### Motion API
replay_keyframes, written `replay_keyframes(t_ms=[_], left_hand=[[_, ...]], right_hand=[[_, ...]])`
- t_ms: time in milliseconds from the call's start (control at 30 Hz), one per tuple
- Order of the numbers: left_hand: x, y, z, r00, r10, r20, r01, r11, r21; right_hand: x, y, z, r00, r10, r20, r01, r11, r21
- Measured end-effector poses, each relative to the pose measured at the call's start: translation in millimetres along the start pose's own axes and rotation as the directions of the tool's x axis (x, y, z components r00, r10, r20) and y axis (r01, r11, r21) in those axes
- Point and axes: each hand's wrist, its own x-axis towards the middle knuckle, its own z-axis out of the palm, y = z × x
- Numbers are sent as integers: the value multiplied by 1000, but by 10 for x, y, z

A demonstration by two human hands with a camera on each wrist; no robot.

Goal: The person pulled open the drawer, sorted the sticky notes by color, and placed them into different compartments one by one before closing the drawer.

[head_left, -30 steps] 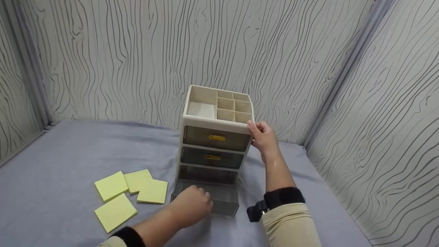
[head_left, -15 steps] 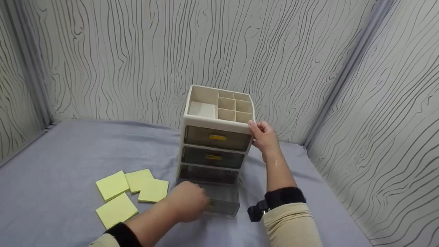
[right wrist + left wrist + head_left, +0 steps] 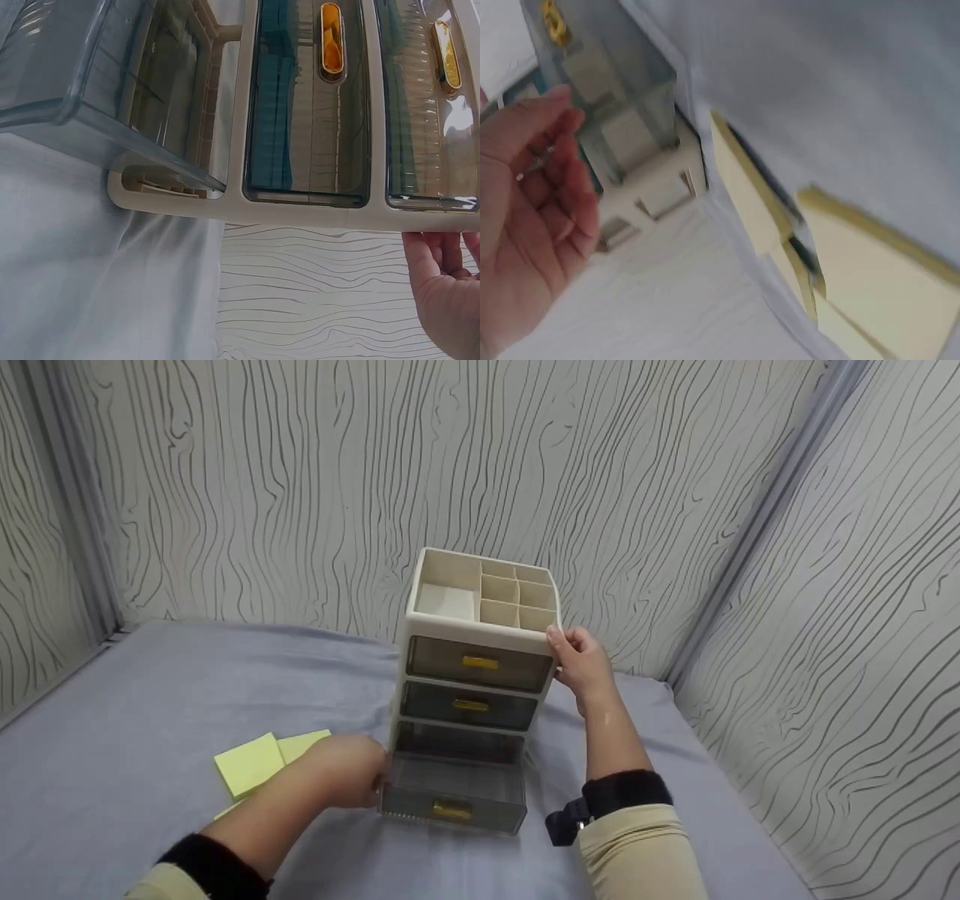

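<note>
A cream drawer organizer (image 3: 480, 628) with a divided top tray stands mid-table. Its smoky clear bottom drawer (image 3: 489, 813) is pulled out, with a gold handle on the front. My right hand (image 3: 586, 666) grips the organizer's upper right edge, thumb in front; the right wrist view shows its fingers (image 3: 433, 259) against the side wall. My left hand (image 3: 346, 772) is beside the drawer's left front corner. In the left wrist view its fingers curl loosely with nothing in them. Yellow sticky note pads (image 3: 247, 763) lie to the left, partly hidden by the left forearm.
Two upper drawers (image 3: 480, 664) are closed. Through one, a teal area (image 3: 274, 97) shows in the right wrist view. A grey-blue cloth (image 3: 150, 720) covers the table. Wood-grain patterned panels (image 3: 337, 472) enclose the back and sides.
My left hand has come away from the drawer front and moved left towards the sticky note pads, uncovering the gold handle. The right hand keeps its grip on the organizer.
</note>
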Motion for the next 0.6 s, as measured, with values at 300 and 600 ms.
replay_keyframes(t_ms=[300, 600], left_hand=[[-205, -355, -93, 783, -506, 361, 490, 860, 143], [-296, -499, -56, 590, -572, 570, 545, 803, 241]], right_hand=[[7, 23, 6, 1000, 1, -6, -1, 1000, 10], [19, 30, 5, 1000, 22, 1, -22, 1000, -8]])
